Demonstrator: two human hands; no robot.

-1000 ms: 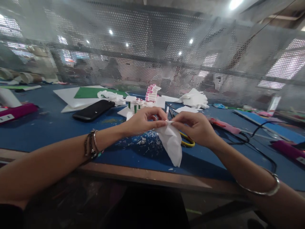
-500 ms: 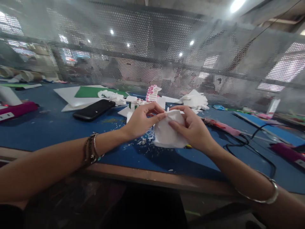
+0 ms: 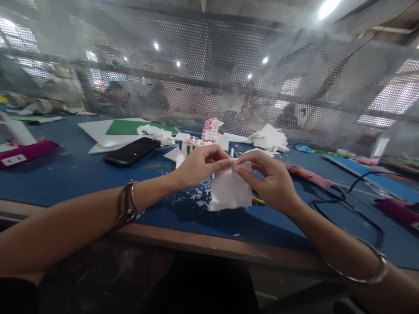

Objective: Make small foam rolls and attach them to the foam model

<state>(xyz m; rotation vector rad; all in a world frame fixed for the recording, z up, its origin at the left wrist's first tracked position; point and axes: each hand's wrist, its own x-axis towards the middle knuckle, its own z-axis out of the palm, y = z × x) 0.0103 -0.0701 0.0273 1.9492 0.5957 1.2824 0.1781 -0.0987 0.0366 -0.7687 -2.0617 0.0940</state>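
Note:
A thin white sheet [image 3: 229, 192], like paper or soft cloth, hangs from my fingers over the table. My left hand [image 3: 204, 165] pinches its upper edge from the left. From the right, my right hand [image 3: 268, 172] pinches the same gathered top, its fingertips close to the left ones. A small white stick-like tip [image 3: 232, 152] pokes up just above the pinch; what it belongs to is hidden. White scraps [image 3: 199, 197] lie scattered on the blue table beside the sheet. A yellow-handled object [image 3: 259, 201] shows partly behind the sheet.
Behind my hands stand a pink-and-white bundle [image 3: 211, 130] and a pile of white sheets [image 3: 269, 138]. A black phone [image 3: 132, 151] lies to the left. On the right is a pink tool [image 3: 312, 176] with a black cable [image 3: 353, 209]. A perforated metal screen [image 3: 196, 56] closes off the back.
The sheet now hangs lower and more gathered at its top. My right fingers have shifted from lying across the sheet to pinching its upper edge beside the left fingertips.

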